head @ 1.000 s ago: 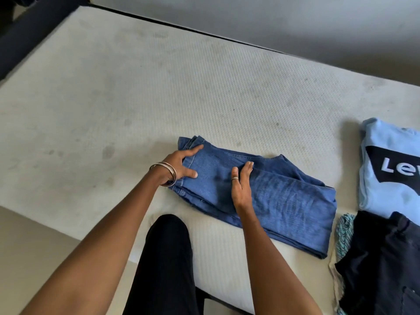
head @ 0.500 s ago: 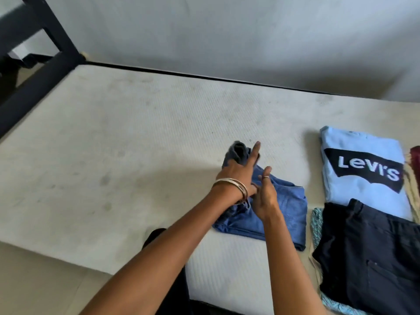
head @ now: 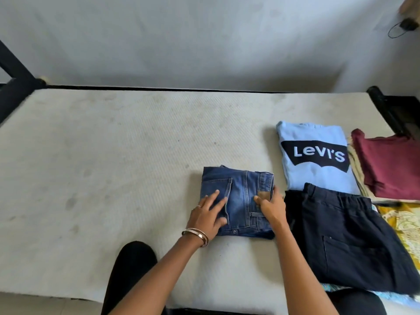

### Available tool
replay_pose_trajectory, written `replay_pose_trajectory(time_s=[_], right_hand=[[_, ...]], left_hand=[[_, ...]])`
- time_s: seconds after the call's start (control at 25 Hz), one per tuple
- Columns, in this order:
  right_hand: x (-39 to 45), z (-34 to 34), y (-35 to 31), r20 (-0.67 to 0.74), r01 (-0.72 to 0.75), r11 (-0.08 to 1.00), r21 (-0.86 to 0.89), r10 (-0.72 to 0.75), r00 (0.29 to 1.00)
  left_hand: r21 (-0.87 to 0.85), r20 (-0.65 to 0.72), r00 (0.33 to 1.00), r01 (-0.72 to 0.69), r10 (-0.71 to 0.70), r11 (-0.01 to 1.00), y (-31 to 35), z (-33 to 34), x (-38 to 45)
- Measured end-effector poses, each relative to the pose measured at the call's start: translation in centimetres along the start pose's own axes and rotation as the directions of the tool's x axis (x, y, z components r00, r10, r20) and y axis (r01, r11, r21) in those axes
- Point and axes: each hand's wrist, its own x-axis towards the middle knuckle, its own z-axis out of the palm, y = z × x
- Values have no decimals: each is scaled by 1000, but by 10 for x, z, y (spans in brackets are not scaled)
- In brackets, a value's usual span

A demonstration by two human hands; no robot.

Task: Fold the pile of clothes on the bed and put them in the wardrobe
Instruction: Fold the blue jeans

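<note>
A pair of blue jeans (head: 241,192) lies folded into a compact square on the bare white mattress (head: 113,178). My left hand (head: 208,215), with bangles on its wrist, rests flat on the left half of the jeans, fingers straight. My right hand (head: 270,206) presses on the right edge of the fold with fingers laid over the waistband patch. Right of the jeans lie a folded light-blue Levi's shirt (head: 316,155) and black trousers (head: 347,237), which overlap the shirt's near edge.
A maroon garment (head: 391,164) and yellow patterned cloth (head: 402,223) lie at the far right. A black bed frame (head: 13,87) runs along the mattress's left and back. A grey wall stands behind. My black-clad knee (head: 131,269) is at the near edge.
The jeans went from a long half-fold to a compact square; my left hand carried the end over to the right. Both hands now lie flat on the bundle.
</note>
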Motion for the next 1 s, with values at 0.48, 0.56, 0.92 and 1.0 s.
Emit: replay_pose_trajectory(time_s=[0.48,0.56,0.92,1.0], right_hand=[[1,22,28,-42,-175,928,-329,171,984],[-4,14,16,-36,-166,971,-171,162,986],[-37,-25,-144,590,675,588,-445,-375,716],[-36,-44,-178,731,690,638,-340,-282,621]], left_hand=[[-551,66,924,348,-376,759,-32,18,25],[-693,-10,746,475,-666,543,-44,18,19],[-700,-210,905,126,-371,703,-47,-65,27],[-691,-172,961,37,-215,722,-53,-90,22]])
